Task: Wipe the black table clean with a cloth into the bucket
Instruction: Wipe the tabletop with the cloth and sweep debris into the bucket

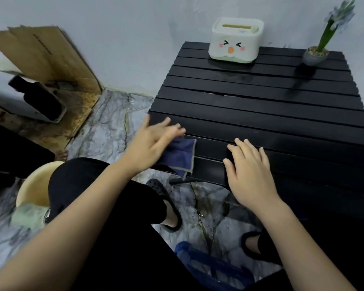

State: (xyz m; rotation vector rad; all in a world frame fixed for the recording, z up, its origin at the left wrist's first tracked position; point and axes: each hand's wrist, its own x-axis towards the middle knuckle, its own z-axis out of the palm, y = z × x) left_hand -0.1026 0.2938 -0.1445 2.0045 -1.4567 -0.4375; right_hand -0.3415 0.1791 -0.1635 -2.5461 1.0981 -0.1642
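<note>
Dim soft light, wide-angle edge warp, motion-blurred left hand (153, 141).

One head-worn wide-angle view looks steeply down, close over the black table's (261, 106) near edge.

The left hand (153, 141) is motion-blurred and covers part of the blue cloth (180, 156). The person's knee hides much of the cream bucket (33, 185). The flower (338, 15) is blurred.
</note>
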